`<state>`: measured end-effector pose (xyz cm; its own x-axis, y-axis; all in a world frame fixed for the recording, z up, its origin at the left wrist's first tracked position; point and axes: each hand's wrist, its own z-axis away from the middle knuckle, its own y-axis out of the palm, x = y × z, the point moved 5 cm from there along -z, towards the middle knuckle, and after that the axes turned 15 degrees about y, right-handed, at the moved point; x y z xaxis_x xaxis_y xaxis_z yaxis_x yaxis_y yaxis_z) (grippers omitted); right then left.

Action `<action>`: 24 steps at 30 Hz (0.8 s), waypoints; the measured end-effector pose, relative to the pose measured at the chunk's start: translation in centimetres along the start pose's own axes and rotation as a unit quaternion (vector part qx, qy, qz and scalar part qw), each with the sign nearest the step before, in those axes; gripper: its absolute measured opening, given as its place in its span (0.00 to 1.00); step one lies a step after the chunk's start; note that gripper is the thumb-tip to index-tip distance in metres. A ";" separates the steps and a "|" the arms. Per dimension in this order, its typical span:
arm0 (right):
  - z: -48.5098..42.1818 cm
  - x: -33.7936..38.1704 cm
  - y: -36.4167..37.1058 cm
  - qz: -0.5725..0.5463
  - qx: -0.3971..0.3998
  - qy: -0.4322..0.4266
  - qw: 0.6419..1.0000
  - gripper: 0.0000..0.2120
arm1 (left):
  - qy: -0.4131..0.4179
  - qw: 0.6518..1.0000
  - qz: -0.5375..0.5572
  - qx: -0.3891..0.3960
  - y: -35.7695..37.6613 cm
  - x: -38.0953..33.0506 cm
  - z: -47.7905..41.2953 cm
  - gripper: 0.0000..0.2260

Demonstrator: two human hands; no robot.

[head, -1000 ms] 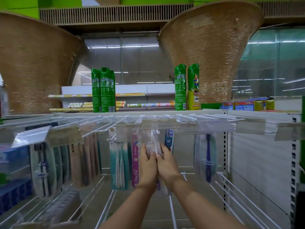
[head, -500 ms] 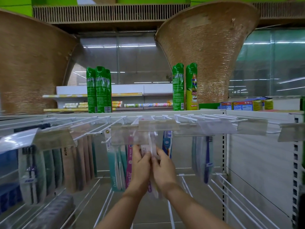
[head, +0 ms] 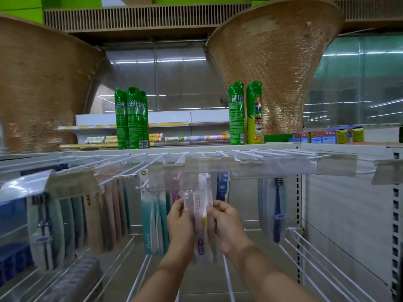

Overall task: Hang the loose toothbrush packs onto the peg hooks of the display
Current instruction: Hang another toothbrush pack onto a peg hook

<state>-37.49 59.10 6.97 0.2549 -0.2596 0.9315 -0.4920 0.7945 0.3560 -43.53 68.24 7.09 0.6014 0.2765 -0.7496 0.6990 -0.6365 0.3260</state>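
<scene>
Though held up at peg height, not yet plainly hung: pinched by its side edges between the left hand (head: 180, 221) and the right hand (head: 227, 221), a toothbrush pack (head: 201, 202), upright, with its top tucked up behind the clear label holder (head: 209, 164) directly above both hands. Cannot tell whether threaded on behind that holder; hidden by the plastic. Judged as mid-step, then: threading in hand, letting go yet to come.

Already done, as far as shown:
- teal packs (head: 154, 219) hanging just left of the left hand
- a pink pack (head: 175, 190) above that hand's fingertips
- a blue pack (head: 222, 186) just above the right hand
- a dark-blue brush pack (head: 275, 210) farther off to its right
- brown packs (head: 102, 214) well away to the left

Up and to the right of the right hand, several bare peg hooks (head: 255, 154), so room to spare. No other loose pack plainly seen. Low and left of the left hand, a grey blurred bundle (head: 74, 277), too smeared to name.

As for the pack itself: long, narrow and flat, with clear film over a white-and-pink card with printing. Inside, a yellow-handled brush; near the bottom, a purple patch. Looks like more than one layer of film between the fingers, perhaps a second pack behind, but cannot say. Light and floppy by the look of it; likely to swing once released.
</scene>
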 end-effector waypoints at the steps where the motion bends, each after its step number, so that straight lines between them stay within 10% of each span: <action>1: -0.3 -0.1 0.0 0.005 0.000 0.004 1.000 0.07 | 0.014 1.000 -0.015 -0.017 -0.3 0.0 0.0 0.13; 14: -3.4 0.0 -1.4 0.085 -0.083 -0.041 0.992 0.10 | 0.045 0.984 -0.145 -0.096 -2.5 1.6 1.5 0.12; 24: -5.5 0.5 -0.9 0.152 -0.134 -0.013 0.979 0.08 | 0.064 0.990 -0.126 -0.014 0.3 0.0 0.7 0.11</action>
<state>-32.34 61.32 6.67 0.1081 0.0003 0.9941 -0.3052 0.9517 0.0329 -43.59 67.58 6.76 0.4500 0.5131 -0.7309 0.8421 -0.5162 0.1561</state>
